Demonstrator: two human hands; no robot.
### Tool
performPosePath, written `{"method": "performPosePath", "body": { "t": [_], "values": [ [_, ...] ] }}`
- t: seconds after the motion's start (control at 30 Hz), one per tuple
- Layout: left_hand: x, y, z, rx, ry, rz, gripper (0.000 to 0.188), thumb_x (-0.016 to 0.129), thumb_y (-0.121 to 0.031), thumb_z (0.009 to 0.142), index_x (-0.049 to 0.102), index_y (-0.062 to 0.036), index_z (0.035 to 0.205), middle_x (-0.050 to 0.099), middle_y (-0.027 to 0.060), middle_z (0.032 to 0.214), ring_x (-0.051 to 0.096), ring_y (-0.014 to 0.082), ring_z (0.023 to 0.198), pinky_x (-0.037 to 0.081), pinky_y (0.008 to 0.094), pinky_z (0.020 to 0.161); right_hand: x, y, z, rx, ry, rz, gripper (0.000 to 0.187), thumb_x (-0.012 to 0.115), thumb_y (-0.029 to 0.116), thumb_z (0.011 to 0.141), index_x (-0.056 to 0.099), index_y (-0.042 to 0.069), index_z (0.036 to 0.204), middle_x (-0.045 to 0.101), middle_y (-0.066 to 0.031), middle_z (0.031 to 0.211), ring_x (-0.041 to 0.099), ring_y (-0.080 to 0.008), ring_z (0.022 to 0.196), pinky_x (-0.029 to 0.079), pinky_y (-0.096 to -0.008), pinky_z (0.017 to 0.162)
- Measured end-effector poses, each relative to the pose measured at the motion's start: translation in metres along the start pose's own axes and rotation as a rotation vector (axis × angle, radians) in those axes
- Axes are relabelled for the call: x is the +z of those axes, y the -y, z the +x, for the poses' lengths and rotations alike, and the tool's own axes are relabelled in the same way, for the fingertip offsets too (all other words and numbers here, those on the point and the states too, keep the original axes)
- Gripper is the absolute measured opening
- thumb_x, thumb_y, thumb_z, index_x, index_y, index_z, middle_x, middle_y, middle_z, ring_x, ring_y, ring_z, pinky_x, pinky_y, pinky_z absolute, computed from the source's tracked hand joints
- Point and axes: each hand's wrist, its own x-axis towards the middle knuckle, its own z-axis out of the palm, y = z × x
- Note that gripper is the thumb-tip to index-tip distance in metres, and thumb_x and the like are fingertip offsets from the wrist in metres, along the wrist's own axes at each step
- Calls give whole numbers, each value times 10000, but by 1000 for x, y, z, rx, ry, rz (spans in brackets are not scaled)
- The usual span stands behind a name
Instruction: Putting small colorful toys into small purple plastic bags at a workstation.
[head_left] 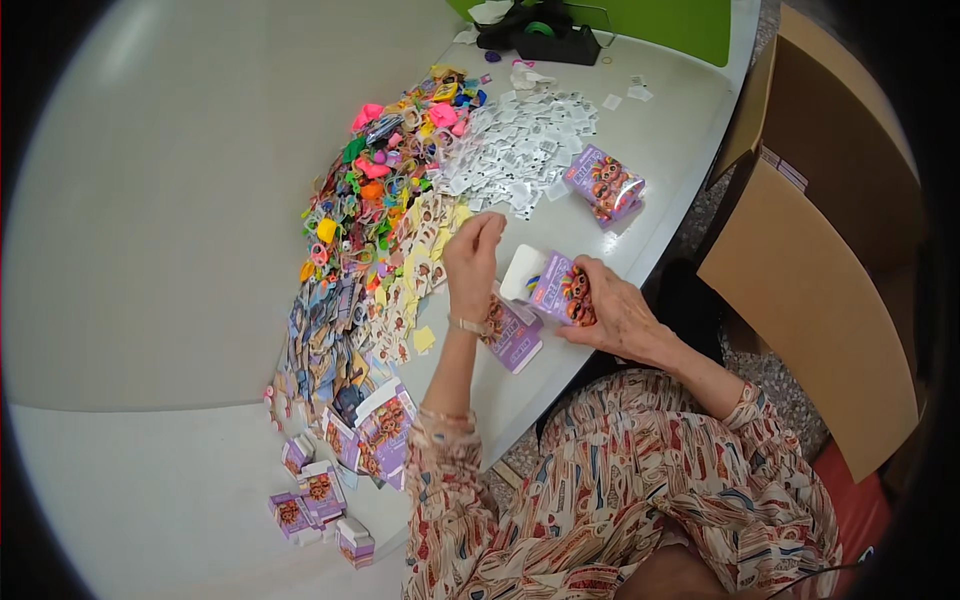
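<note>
toy pile (385,190) lies left of paper slips (520,150) on table (150,250).

Long patterned sleeves, red-cream-brown print; thin bracelet on left wrist.

Single head view, looking steeply down, close over table (150,250), rim perhaps distorted

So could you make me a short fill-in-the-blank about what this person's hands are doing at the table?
1. The right hand holds a small ____ box with an open flap.
2. The left hand is raised beside a pile of colourful ____.
3. A large ____ carton stands right of the table.

Missing: purple; trinkets; cardboard
</note>
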Motion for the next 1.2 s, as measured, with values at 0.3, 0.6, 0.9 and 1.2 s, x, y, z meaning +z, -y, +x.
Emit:
{"method": "performPosePath", "body": {
  "t": [0.3, 0.6, 0.9, 1.2],
  "values": [
    [47, 100, 60, 392, -272, 739, 290, 730, -291, 703, 642, -29, 789, 594, 125, 724, 565, 297, 711, 458, 427, 676, -7, -6, -4, 53, -112, -78, 823, 803, 299, 681, 316, -9, 1269, 524, -250, 1121, 560, -402, 1031, 474, -427, 878],
    [-4, 59, 34, 36, -95, -68, 92, 675, -98, 836, 627, -27, 802, 604, -23, 776, 538, 90, 702, 440, 246, 628, -6, -6, -3, 72, -130, -100, 810, 796, 281, 680, 319, -6, 1268, 519, -238, 1095, 551, -414, 1006, 472, -445, 844],
    [-10, -2, -44, 230, 90, 270, 68, 640, -59, 805, 626, -22, 861, 613, 94, 946, 575, 231, 855, 459, 327, 757, 6, 11, 4, 15, -102, -155, 775, 797, 237, 669, 340, -12, 1242, 518, -213, 1052, 552, -392, 975, 482, -439, 801],
    [-22, -7, -32, 28, 432, 150, 141, 630, -87, 829, 664, -3, 936, 623, 114, 969, 625, 169, 823, 484, 273, 708, 7, 8, 3, -21, -100, -203, 753, 796, 235, 661, 353, -5, 1220, 523, -203, 1004, 569, -374, 930, 485, -428, 766]
  ]
}}
